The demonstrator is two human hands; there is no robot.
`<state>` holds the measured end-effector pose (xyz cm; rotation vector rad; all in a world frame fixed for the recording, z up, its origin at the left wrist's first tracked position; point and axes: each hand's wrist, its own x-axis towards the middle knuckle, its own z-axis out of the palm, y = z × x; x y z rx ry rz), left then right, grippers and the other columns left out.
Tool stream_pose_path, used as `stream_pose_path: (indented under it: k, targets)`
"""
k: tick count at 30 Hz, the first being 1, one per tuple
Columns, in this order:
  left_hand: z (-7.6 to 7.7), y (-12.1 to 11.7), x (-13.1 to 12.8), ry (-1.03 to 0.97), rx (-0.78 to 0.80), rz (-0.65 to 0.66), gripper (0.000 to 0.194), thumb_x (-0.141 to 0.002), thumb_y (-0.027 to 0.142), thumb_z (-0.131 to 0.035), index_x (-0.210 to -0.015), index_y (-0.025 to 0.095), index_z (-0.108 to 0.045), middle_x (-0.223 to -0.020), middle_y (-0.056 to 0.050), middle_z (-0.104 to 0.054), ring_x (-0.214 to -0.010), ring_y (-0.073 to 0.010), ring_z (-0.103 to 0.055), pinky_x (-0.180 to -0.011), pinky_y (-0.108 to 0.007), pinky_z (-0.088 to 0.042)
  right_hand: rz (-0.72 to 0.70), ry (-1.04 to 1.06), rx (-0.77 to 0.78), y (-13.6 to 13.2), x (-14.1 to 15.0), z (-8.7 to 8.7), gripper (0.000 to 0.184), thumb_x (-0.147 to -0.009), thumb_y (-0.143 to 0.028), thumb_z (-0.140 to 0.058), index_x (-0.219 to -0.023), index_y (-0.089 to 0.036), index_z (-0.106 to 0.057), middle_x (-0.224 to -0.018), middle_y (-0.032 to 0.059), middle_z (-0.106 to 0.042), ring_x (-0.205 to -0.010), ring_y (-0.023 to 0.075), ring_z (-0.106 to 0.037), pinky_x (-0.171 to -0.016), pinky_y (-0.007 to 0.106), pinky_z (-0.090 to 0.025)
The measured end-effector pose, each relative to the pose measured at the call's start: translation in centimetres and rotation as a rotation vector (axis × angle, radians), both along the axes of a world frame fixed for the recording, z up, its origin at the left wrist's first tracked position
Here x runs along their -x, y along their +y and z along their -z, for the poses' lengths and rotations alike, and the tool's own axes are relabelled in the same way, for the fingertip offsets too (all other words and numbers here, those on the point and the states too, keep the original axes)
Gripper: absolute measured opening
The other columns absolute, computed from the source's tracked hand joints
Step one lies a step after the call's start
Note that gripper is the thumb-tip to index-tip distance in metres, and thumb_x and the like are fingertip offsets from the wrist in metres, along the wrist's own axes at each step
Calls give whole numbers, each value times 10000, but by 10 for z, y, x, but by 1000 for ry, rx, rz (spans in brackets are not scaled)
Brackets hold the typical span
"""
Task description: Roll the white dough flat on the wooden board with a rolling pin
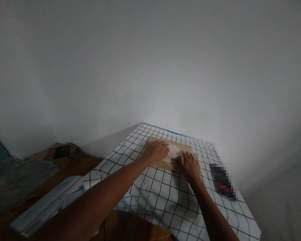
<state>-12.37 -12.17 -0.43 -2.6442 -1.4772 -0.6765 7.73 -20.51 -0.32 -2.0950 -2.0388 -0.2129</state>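
Note:
A light wooden board (pixel 188 147) lies on the table, and on it is a pale, flat, rounded piece (pixel 174 151) whose material I cannot make out. My left hand (pixel 158 150) rests palm down over the board's left part, its fingers stretched out towards the left edge of the pale piece. On the right, my right hand (pixel 190 164) lies with spread fingers over the board's right end, its thumb side beside the pale piece. Neither hand is wrapped round anything. The hands cover parts of the board.
A white cloth with dark grid lines (pixel 163 187) covers the table. On its right lies a dark, pixelated item (pixel 224 184) with a red patch. A pale wall (pixel 180 67) rises behind. On the floor at left are a box (pixel 62 152) and a long whitish panel (pixel 47 204).

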Motion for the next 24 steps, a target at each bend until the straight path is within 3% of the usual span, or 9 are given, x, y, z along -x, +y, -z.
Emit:
stream_pose_path:
  k: [4, 9, 12, 15, 19, 24]
  targets:
    - [3, -14, -1, -4, -30, -22, 446, -1053, 337, -406, -1387, 223, -678, -1425, -84, -683, -1366, -264, -576, -1222, -476, -365, 57, -4, -21, -11, 10, -1, 538, -1124, -454, -239, -1452, -229, -602, -1597, 126, -503, -1487, 292, -427, -1195, 516, -318]
    - [8, -25, -13, -38, -62, -118, 453, -1051, 311, -397, -1385, 192, -679, -1401, -130, -689, -1409, -337, -533, -1264, -627, -218, 103, 24, -21, -11, 18, -4, 563, -1123, -477, -208, -1460, -247, -595, -1596, 121, -508, -1470, 333, -443, -1193, 642, -262]
    - [7, -23, -18, -35, -68, -114, 424, -1049, 290, -405, -1317, 203, -722, -1339, -147, -717, -1326, -325, -599, -1233, -598, -278, 121, 27, -30, -2, 24, -5, 551, -1119, -452, -211, -1526, -265, -532, -1632, 121, -460, -1514, 359, -373, -1192, 722, -176]
    - [2, -17, -21, -28, -58, -133, 377, -1033, 277, -446, -1245, 221, -753, -1296, -149, -732, -1255, -319, -637, -1164, -550, -372, 121, 35, -39, 14, 33, -7, 546, -1111, -393, -221, -1540, -234, -520, -1636, 149, -444, -1531, 362, -342, -1203, 731, -114]
    - [-6, -3, -26, -9, -51, -114, 331, -1028, 291, -483, -1139, 173, -770, -1245, -166, -747, -1216, -306, -645, -1116, -492, -416, 64, 100, 3, 38, 46, -15, 530, -1100, -371, -248, -1464, -194, -590, -1583, 161, -509, -1476, 345, -425, -1200, 645, -236]
    - [-12, 23, -30, 66, -21, -66, 402, -1063, 343, -428, -1095, 115, -757, -1206, -181, -756, -1158, -281, -661, -1056, -440, -455, 34, 130, 1, 62, 45, -27, 518, -1101, -357, -255, -1187, -196, -740, -1347, 130, -697, -1260, 290, -614, -1068, 461, -424]
